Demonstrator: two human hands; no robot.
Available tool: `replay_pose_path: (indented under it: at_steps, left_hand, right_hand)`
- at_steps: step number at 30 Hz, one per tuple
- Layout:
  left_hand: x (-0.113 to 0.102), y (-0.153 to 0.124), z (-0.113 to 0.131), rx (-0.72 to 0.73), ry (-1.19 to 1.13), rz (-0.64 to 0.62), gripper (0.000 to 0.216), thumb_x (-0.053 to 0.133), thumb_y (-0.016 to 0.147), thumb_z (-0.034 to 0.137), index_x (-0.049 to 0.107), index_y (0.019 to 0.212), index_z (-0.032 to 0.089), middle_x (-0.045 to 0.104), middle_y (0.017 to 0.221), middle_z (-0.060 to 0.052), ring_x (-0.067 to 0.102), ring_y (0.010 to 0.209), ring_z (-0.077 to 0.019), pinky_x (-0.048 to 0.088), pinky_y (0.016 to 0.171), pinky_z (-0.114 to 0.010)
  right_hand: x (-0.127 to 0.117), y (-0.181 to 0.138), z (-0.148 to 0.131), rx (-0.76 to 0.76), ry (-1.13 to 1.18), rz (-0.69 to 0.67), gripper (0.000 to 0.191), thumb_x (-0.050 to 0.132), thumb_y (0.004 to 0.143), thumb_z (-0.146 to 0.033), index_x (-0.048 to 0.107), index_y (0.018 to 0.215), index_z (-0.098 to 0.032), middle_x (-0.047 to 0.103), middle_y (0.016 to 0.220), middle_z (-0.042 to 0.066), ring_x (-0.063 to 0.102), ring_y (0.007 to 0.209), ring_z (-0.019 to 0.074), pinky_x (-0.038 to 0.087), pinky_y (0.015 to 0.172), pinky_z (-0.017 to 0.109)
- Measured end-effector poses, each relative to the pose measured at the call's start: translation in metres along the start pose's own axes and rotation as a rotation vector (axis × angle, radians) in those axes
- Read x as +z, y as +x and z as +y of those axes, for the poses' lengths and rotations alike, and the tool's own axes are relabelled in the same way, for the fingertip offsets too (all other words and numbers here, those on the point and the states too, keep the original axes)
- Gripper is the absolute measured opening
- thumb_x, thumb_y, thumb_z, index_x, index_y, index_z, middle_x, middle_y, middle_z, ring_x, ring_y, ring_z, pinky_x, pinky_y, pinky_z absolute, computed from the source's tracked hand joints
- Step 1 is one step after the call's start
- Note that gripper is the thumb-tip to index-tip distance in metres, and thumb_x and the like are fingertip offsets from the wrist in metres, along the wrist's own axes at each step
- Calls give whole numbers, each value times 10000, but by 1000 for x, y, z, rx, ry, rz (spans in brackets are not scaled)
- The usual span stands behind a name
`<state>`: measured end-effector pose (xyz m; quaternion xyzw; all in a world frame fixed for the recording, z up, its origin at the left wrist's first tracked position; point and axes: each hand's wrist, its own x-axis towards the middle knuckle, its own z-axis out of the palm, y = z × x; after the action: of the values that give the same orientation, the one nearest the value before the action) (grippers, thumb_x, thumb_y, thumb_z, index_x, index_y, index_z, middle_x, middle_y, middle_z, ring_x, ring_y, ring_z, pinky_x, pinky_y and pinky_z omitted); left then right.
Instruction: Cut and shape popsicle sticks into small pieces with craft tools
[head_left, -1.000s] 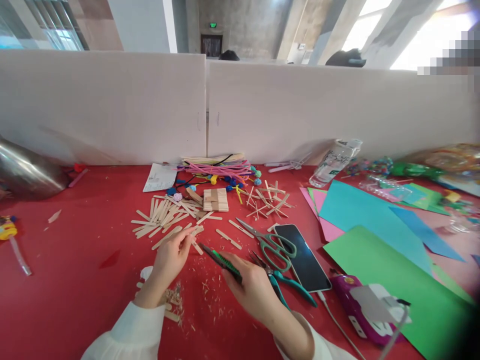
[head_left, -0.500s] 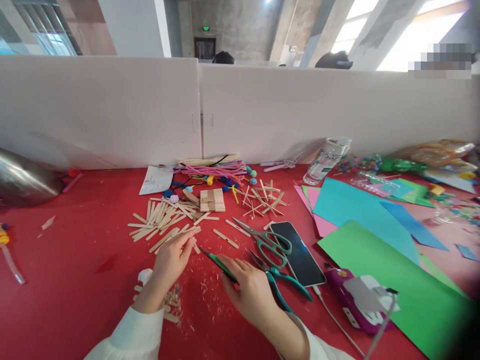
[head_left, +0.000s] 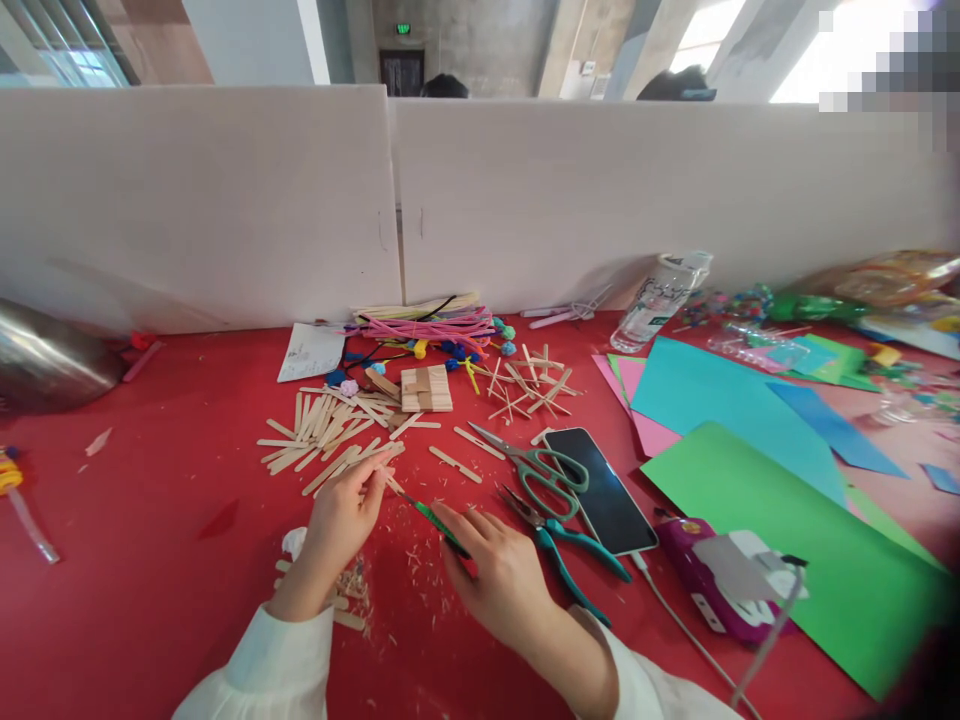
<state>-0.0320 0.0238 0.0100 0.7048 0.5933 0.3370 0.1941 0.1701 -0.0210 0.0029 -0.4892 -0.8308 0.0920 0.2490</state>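
Observation:
Between the fingertips of my left hand [head_left: 346,515] is a wooden craft stick [head_left: 394,485], its end pointing toward the knife. The fingers are pinched closed and hide most of the stick. My right hand [head_left: 501,572] is wrapped round a green craft knife [head_left: 441,526]. Its thin blade reaches left to the stick's end and seems to meet it. Wood shavings [head_left: 420,570] are scattered on the red table [head_left: 187,600] below. A heap of craft sticks [head_left: 322,430] lies just beyond my left hand.
Right of my right hand lie green-handled scissors [head_left: 551,480], teal pliers [head_left: 562,545] and a phone [head_left: 600,490] on a cable. Coloured paper [head_left: 787,540] and a purple device [head_left: 720,580] are farther right. A water bottle [head_left: 660,300] stands near the white partition [head_left: 225,200].
The knife blade and the stick in my left fingers have come together, and the stick's end shows more clearly. The whole view has tilted slightly. Both hands keep their grips.

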Motion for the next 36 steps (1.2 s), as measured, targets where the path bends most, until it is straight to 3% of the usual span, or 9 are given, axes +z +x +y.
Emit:
replay_pose_path:
  at_steps: [5, 12, 19, 29, 36]
  left_hand:
    - [2, -2, -4, -57, -2, 7, 385, 401, 886, 388, 620, 1114, 169, 752, 911, -83, 716, 827, -210, 567, 705, -267]
    - [5, -3, -4, -140, -81, 22, 462, 420, 867, 394, 486, 1248, 140, 751, 915, -93, 711, 858, -222, 557, 712, -287]
    - [4, -3, -1, -127, -29, 33, 291, 412, 864, 420, 578, 964, 203, 751, 906, -87, 712, 804, -216, 533, 693, -280]
    - [2, -6, 1, -127, 28, 54, 266, 423, 855, 393, 583, 938, 197, 748, 862, -77, 708, 764, -203, 517, 647, -246]
    - [3, -4, 3, -182, -46, 57, 232, 429, 852, 372, 580, 899, 203, 748, 867, -67, 707, 721, -182, 509, 625, -220]
  right_hand:
    - [4, -3, -4, 17, -49, -39, 460, 527, 750, -99, 603, 1197, -174, 681, 854, 70, 645, 711, 216, 457, 551, 276]
    - [7, -6, -4, 11, -51, -79, 464, 511, 770, -94, 588, 1222, -166, 674, 861, 77, 660, 673, 201, 471, 530, 260]
    - [10, -9, -8, -22, -49, -109, 508, 467, 784, -86, 538, 1283, -151, 660, 883, 101, 668, 659, 211, 469, 483, 260]
    - [5, -6, -5, 127, 302, -126, 433, 394, 864, -164, 530, 1271, -107, 660, 885, 115, 661, 666, 212, 517, 571, 296]
    - [11, -11, -9, 9, 165, -68, 475, 356, 845, -111, 510, 1291, -58, 640, 819, 120, 636, 579, 204, 484, 478, 283]
